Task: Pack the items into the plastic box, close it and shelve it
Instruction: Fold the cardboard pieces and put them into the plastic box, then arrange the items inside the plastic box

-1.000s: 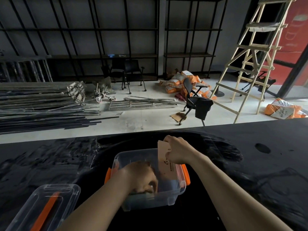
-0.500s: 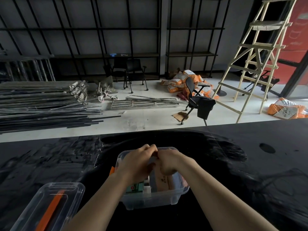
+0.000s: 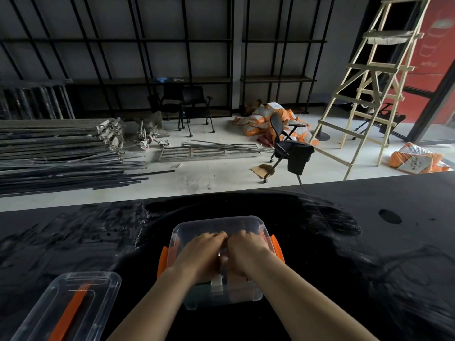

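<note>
The clear plastic box (image 3: 219,223) with orange side latches (image 3: 276,247) stands open on the black table. Both hands are down inside it, knuckles touching. My left hand (image 3: 199,254) lies over green and white items (image 3: 215,285) that show through the front wall. My right hand (image 3: 248,254) covers a brown paper packet (image 3: 237,279) at the right side of the box. The fingertips of both hands curl down out of sight. The box's clear lid (image 3: 69,303), with an orange handle strip, lies at the table's front left.
The black table (image 3: 369,242) stretches wide on both sides of the box. Beyond it on the floor are stacked metal bars (image 3: 61,153), a black chair (image 3: 288,148), orange sacks (image 3: 416,159), a wooden ladder (image 3: 369,82) and dark shelving (image 3: 172,80).
My right hand has lowered the brown packet from upright above the rim down into the box. My left hand has come beside it, and both now rest on the contents.
</note>
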The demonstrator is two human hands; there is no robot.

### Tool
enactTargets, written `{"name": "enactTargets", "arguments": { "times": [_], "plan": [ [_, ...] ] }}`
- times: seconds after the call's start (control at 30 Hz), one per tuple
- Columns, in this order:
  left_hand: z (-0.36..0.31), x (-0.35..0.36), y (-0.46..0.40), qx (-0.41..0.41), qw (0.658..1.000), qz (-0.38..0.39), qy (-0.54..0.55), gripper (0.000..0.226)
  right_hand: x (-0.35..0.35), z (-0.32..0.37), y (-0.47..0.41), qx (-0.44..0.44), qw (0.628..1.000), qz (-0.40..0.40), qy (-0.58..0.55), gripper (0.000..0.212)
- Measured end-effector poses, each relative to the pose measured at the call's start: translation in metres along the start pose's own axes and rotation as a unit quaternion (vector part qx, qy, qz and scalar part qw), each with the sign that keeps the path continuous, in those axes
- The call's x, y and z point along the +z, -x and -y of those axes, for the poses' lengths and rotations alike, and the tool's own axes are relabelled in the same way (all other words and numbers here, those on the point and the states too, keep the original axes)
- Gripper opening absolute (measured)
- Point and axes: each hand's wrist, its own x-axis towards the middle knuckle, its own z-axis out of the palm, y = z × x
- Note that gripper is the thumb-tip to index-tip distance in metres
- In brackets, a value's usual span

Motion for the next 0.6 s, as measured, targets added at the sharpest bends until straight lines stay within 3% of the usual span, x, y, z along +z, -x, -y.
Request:
{"name": "enactTargets", "arguments": {
  "times": [0.13, 0.2, 0.3, 0.33, 0.43, 0.6],
  "plan": [
    [0.003, 0.005, -0.003, 0.008, 1.0, 0.01, -0.018, 0.03, -0.001, 0.004, 0.001, 0.019, 0.984, -0.177, 0.022, 0.029],
    [0.001, 0.01, -0.002, 0.013, 0.997, 0.051, -0.047, 0.036, -0.015, 0.002, 0.021, 0.108, 0.99, -0.065, 0.071, 0.023],
    [0.004, 0.013, -0.001, 0.021, 0.993, 0.106, -0.04, 0.038, -0.014, -0.009, 0.023, -0.078, 0.996, 0.0, 0.035, 0.028],
    [0.007, 0.012, -0.001, 0.026, 0.993, 0.111, -0.027, 0.037, -0.012, -0.013, 0.027, -0.1, 0.994, 0.023, 0.039, 0.028],
    [0.012, 0.002, -0.003, 0.023, 0.994, 0.104, -0.009, 0.037, -0.007, -0.014, 0.023, -0.091, 0.994, 0.053, 0.031, 0.031],
    [0.007, -0.004, -0.004, 0.034, 0.992, 0.081, -0.085, 0.047, -0.004, -0.015, 0.012, -0.071, 0.991, 0.102, 0.041, 0.037]
  ]
}}
